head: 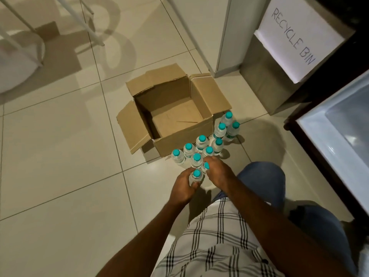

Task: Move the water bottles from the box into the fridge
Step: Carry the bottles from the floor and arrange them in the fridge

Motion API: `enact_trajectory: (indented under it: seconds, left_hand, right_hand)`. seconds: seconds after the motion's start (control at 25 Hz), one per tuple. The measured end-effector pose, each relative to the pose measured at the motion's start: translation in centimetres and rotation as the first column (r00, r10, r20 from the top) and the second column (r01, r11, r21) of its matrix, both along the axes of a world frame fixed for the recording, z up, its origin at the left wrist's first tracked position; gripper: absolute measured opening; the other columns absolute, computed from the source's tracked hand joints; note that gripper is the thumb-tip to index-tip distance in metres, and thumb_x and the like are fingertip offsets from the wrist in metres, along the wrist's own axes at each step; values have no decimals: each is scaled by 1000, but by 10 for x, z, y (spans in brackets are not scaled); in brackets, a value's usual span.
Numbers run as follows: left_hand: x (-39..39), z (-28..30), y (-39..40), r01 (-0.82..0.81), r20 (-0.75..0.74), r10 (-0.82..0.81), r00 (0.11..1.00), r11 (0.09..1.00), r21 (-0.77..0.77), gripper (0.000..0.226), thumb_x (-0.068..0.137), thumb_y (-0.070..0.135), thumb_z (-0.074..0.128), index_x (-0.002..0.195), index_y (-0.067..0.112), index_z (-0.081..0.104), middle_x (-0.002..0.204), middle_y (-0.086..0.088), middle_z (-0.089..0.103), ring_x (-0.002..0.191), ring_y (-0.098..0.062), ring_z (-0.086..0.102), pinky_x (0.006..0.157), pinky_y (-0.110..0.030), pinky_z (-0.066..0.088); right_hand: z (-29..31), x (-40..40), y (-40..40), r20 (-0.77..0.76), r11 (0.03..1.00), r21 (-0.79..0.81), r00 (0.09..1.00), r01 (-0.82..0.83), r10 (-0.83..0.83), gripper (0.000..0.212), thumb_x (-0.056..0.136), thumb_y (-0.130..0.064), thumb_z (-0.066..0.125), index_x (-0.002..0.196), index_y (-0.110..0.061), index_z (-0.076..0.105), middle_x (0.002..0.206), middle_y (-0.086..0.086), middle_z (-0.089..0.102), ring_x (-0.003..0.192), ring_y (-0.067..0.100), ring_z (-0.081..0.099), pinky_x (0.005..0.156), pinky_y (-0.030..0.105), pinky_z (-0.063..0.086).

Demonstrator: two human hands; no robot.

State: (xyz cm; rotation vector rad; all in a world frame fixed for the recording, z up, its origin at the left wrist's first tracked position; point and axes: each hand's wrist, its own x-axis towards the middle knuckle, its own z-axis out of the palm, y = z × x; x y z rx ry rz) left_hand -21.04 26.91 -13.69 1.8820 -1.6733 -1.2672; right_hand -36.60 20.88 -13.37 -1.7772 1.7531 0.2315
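From the head view, the cardboard box (173, 110) at the middle of the frame sits with its flaps splayed and nothing visible inside, while the water bottles (201, 148) stand upright on the floor just below and to the right of it, teal caps up, in a loose cluster. The left hand (182, 186) curls its fingers round the nearest bottle (196, 175), and the right hand (218, 172) curls over a second bottle (205, 166) just beside it — caps poking out between the fingers. So the emptying looks done and the carrying step is in hand; the next move likely calls for lifting this pair clear of the neighbours without toppling them and turning toward the open fridge (339, 126) at the right edge. The surface is glossy pale floor tile (60, 146) with dark grout lines. A steel bin (265, 80) bearing a "RECYCLE BIN" sign (295, 37) stands upper right, white furniture legs (26, 21) upper left.
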Motion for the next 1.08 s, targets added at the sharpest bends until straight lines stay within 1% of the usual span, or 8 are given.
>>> enact_trajectory:
  seconds: [0.12,0.24,0.36,0.52,0.6,0.72,0.96,1.08]
  left_hand:
    - [-5,-7,-4,-37,-37,37,999,999,2,44,96,32,64,137,29,51,140,10,55,116,6,46,99,-18,41]
    - [-8,-9,-9,-68,-61,67,996,998,-8,29,96,32,64,123,33,54,126,14,60,102,15,51,87,-6,42]
    - [-9,-11,-12,-59,-65,60,996,998,14,31,95,33,66,123,23,58,123,10,63,102,1,56,84,-7,42]
    - [-8,-11,-13,-89,-100,91,991,996,26,29,95,28,66,122,20,60,121,12,64,108,-7,61,88,-13,48]
    - [-8,-10,-13,-103,-109,106,988,994,33,29,96,26,65,123,19,61,121,12,65,111,-9,61,89,-13,48]
    - [-7,-6,-11,-102,-95,105,990,994,30,33,96,24,65,128,19,60,129,8,65,117,-11,60,99,-28,51]
    - [-16,26,-29,-111,-106,102,989,990,-89,43,94,23,67,137,22,59,141,7,58,127,-10,53,103,-33,51]
    - [-33,59,-49,-42,-163,15,987,986,-163,42,93,23,69,134,24,61,136,9,61,123,-9,56,98,-30,54]
  right_hand:
    - [-9,-1,-7,-89,997,19,993,-77,78,66,88,-26,74,145,-24,40,141,4,51,129,22,52,108,41,47]
    - [-14,-8,-7,-112,993,12,986,-121,121,58,90,-26,71,139,-21,43,134,7,55,124,24,55,106,41,48]
    - [-15,-11,-4,26,994,-55,995,-96,98,24,98,-18,52,121,-22,54,119,5,59,111,26,60,94,42,52]
    - [-4,-4,-7,5,998,-56,1000,-6,6,48,88,-23,74,131,-21,51,127,5,59,120,23,59,104,40,50]
    - [0,-6,-5,76,998,-57,997,-13,18,38,93,-17,67,129,-16,54,124,9,60,116,27,60,98,34,50]
    - [12,-18,0,179,994,-104,984,24,-5,23,95,-9,54,116,-12,61,112,10,64,104,30,63,86,37,52]
    - [68,-58,0,355,985,-73,927,159,-123,27,85,-27,70,111,-23,67,103,2,70,96,21,68,86,37,57]
    - [102,-86,-5,410,971,-135,903,197,-126,33,87,-24,74,119,-19,66,112,2,70,103,21,68,91,38,56]
